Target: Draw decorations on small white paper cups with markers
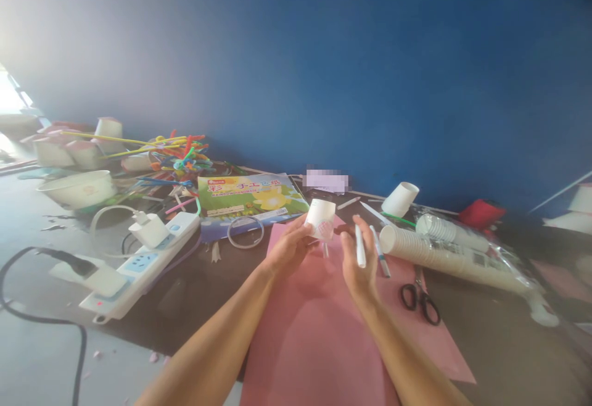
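Note:
My left hand [290,244] grips a small white paper cup [320,216], tilted, with a pinkish print low on its side. Close by on the right, my right hand [358,261] is closed around a white marker pen [359,247], its thick end toward me. Both hands are above a sheet of pink paper [319,344]. A second pen [380,252], white and blue, lies just right of my right hand. Black-handled scissors [420,302] rest on the pink paper farther right.
Stacked paper cups [444,258] in plastic wrap lie at the right, with a single upturned cup [401,199] behind. On the left are a power strip [143,264] with plugs and cables, a white bowl [78,190], colourful pipe cleaners [185,153] and a craft paper pack [250,199]. A blue wall [324,73] stands behind.

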`<state>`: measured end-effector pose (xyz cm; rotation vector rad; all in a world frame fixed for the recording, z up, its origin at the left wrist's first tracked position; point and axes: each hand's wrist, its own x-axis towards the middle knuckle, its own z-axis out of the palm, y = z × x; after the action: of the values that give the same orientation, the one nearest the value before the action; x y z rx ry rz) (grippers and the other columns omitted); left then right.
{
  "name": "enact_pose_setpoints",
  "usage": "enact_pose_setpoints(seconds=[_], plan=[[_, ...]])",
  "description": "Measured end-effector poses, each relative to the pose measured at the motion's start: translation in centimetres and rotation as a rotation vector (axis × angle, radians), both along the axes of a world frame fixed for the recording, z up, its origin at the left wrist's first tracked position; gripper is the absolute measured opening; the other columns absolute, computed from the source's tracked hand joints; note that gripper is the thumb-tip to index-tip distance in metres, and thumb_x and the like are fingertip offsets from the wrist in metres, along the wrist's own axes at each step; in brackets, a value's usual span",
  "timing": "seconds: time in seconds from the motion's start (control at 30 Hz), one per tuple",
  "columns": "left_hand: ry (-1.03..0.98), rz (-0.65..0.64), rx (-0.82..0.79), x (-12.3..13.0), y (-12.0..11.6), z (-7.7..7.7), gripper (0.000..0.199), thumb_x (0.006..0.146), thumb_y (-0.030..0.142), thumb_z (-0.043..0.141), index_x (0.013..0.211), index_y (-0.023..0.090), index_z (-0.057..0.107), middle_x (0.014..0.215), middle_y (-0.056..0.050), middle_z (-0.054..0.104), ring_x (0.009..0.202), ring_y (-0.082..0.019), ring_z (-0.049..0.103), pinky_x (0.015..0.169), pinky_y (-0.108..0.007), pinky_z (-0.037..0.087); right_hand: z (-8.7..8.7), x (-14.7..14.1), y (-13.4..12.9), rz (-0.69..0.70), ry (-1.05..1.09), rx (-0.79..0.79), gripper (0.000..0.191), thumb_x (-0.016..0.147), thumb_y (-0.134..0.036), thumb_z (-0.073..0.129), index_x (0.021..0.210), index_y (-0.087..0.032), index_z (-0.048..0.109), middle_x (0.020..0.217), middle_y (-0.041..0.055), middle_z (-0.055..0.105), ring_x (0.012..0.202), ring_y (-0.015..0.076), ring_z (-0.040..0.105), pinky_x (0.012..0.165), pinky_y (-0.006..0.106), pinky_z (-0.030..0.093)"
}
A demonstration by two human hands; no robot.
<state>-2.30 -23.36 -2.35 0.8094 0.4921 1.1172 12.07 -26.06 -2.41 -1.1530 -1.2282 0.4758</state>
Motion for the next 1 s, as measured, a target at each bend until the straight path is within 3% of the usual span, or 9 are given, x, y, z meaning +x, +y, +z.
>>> enact_pose_setpoints(seconds=[0.1, 0.33, 0.63, 1.0], plan=[[0.029, 0.058, -0.024, 0.1, 0.1, -0.3, 0.044, 0.079, 0.035, 0.063, 0.122, 0.025, 0.058, 0.115, -0.008, 0.065, 0.102, -0.023, 0.06, 0.091, -0.036, 0.04, 0.4, 0.1, -0.6, 0.036, 0.045, 0.111, 0.037, 0.092, -0.038, 0.044, 0.125, -0.023, 0.05, 0.091, 0.0039, 0.063, 0.086, 0.0192, 0.061, 0.085, 0.041, 0.047], [0.017, 0.112, -0.025, 0.1, 0.4, -0.9, 0.041, 0.074, 0.035, 0.067, 0.113, 0.021, 0.062, 0.107, -0.009, 0.067, 0.099, -0.022, 0.061, 0.091, -0.037, 0.039, 0.8, 0.3, -1.7, 0.213, -0.236, 0.166, 0.032, 0.096, -0.035, 0.035, 0.105, -0.024, 0.064, 0.074, 0.0008, 0.058, 0.074, 0.0176, 0.059, 0.073, 0.034, 0.048], [0.023, 0.135, -0.009, 0.1, 0.3, -0.8, 0.032, 0.076, 0.033, 0.067, 0.106, 0.022, 0.063, 0.106, -0.006, 0.066, 0.103, -0.021, 0.059, 0.095, -0.036, 0.037, 0.7, -0.1, -1.5, 0.24, -0.224, 0.171, 0.025, 0.094, -0.03, 0.041, 0.101, -0.022, 0.064, 0.071, 0.0, 0.058, 0.068, 0.0161, 0.058, 0.067, 0.033, 0.048], [0.041, 0.146, 0.021, 0.1, 0.2, -0.8, 0.041, 0.078, 0.033, 0.066, 0.117, 0.023, 0.06, 0.111, -0.008, 0.065, 0.106, -0.022, 0.057, 0.096, -0.036, 0.037, 0.9, -0.2, -1.5, 0.246, -0.229, 0.185, 0.024, 0.095, -0.027, 0.041, 0.101, -0.021, 0.064, 0.072, 0.0009, 0.058, 0.068, 0.0152, 0.059, 0.065, 0.031, 0.049]])
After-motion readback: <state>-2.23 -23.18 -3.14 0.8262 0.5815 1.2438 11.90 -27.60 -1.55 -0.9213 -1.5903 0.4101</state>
